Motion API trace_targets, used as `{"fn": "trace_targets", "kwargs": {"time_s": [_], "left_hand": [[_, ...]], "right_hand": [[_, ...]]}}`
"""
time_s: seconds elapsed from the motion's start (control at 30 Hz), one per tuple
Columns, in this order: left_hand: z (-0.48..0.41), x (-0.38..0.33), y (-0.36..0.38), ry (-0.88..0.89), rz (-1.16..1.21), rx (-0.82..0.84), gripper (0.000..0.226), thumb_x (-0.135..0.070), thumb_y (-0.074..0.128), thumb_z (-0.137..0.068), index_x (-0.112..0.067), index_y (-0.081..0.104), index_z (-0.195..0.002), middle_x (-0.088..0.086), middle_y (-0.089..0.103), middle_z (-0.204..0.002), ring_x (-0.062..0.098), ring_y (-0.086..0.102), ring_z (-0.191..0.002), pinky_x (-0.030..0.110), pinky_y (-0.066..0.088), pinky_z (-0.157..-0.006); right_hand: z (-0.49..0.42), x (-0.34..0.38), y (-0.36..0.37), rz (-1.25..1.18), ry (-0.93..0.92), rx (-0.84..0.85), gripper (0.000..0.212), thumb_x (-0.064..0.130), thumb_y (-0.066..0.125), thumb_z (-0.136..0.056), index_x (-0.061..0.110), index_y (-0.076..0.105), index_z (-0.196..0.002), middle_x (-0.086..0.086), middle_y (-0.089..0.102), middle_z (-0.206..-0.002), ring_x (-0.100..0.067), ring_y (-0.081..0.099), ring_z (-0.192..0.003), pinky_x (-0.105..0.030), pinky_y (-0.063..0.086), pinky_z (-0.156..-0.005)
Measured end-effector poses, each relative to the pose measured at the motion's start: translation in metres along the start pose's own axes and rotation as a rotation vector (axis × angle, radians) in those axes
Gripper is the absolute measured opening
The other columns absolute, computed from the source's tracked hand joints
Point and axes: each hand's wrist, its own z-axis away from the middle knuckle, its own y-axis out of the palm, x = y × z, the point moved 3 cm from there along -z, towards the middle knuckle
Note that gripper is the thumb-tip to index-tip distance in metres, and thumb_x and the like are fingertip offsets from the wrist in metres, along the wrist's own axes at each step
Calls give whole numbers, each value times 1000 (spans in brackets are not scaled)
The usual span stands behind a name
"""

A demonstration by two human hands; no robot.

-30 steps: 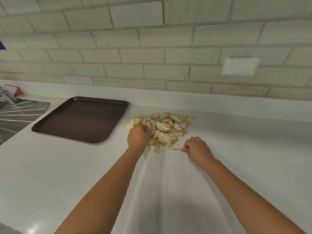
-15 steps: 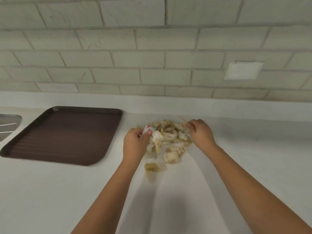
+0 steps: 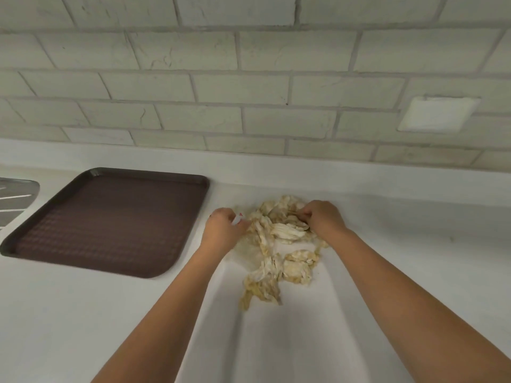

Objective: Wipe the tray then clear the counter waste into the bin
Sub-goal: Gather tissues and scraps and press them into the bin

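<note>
Lying on the white bench (image 3: 83,313) just right of the brown tray (image 3: 105,222), apart from it, the pale yellowish waste pile (image 3: 279,258) has both hands at its far end: left hand (image 3: 222,230) grip pinched on a small white-and-red scrap (image 3: 238,218), right hand (image 3: 323,221) grip curled round strands of the pile.

Bright, soft, even indoor light falls over a white tabletop (image 3: 69,313). Pale grey shadows lie under and between the forearms (image 3: 171,313). The wide lens bows the brick courses of the wall (image 3: 249,87) and stretches the frame edges. Slight blur softens the left hand (image 3: 224,230), right hand (image 3: 323,217) and waste (image 3: 296,268); the tray (image 3: 110,222) is sharper.
</note>
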Motion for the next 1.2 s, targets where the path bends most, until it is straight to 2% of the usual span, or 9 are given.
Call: {"fn": "trace_targets", "kwargs": {"time_s": [0.1, 0.23, 0.4, 0.6, 0.77, 0.83, 0.97, 1.1, 1.2], "left_hand": [[1, 9, 20, 15, -211, 103, 30, -34, 68, -81, -11, 49, -75, 3, 50, -72, 21, 52, -69, 28, 36, -56], [9, 17, 19, 45, -173, -24, 19, -17, 62, -82, -13, 49, -95, 4, 57, -85, 27, 58, -82, 27, 37, -59], [20, 22, 3, 105, -71, -34, 61, -11, 56, -87, -18, 34, -143, 10, 57, -117, 25, 58, -103, 25, 39, -74], [35, 24, -8, 237, -176, -55, 33, -17, 63, -85, -8, 63, -117, 10, 47, -98, 26, 55, -86, 33, 48, -80], [58, 40, 6, 112, -300, 192, 94, -59, 79, -58, -15, 43, -132, 5, 28, -141, 22, 34, -128, 30, 34, -102], [62, 43, 6, 119, -286, 174, 93, -55, 82, -57, -16, 43, -131, 3, 31, -141, 22, 35, -128, 30, 35, -101], [68, 39, 3, 99, -181, 123, 59, -31, 77, -73, -18, 50, -123, 0, 55, -118, 15, 52, -99, 21, 40, -80], [74, 33, -5, 61, -4, 29, 52, -15, 72, -78, -18, 50, -125, -4, 57, -106, 18, 57, -93, 24, 45, -76], [76, 26, -15, 60, 114, -38, 30, -5, 69, -75, -19, 62, -101, -6, 58, -84, 20, 59, -81, 21, 46, -66]], "right_hand": [[2, -4, -3, -39, 12, -13, 18, 11, 59, -86, 9, 73, -75, -8, 69, -77, -25, 66, -76, -25, 40, -60], [22, -6, -24, -268, -38, -191, 19, 20, 65, -89, 18, 72, -107, 1, 68, -111, -16, 62, -100, -20, 43, -80], [49, -5, -48, -338, -87, -347, 24, 20, 61, -91, 20, 67, -114, 0, 64, -118, -18, 58, -109, -21, 36, -82], [77, -9, -57, -404, -137, -410, 37, 10, 44, -98, 22, 48, -133, -2, 55, -126, -21, 54, -112, -23, 36, -85], [76, -17, -29, -97, 24, -234, 42, 11, 34, -94, 15, 45, -135, -16, 51, -110, -32, 56, -89, -33, 45, -72], [77, -17, -20, -88, 65, -204, 37, 29, 36, -97, 14, 49, -127, -13, 54, -108, -31, 58, -94, -35, 48, -76], [76, -18, -7, 52, 78, -122, 71, 71, 48, -81, 18, 47, -128, -8, 59, -112, -28, 59, -102, -34, 48, -73], [73, -25, -1, 23, 125, -104, 47, 51, 56, -86, 15, 55, -118, -11, 58, -111, -30, 58, -99, -31, 46, -73], [76, -30, -6, -164, 119, -169, 30, 38, 62, -85, 12, 61, -99, -12, 55, -98, -32, 60, -89, -29, 39, -64]]}}
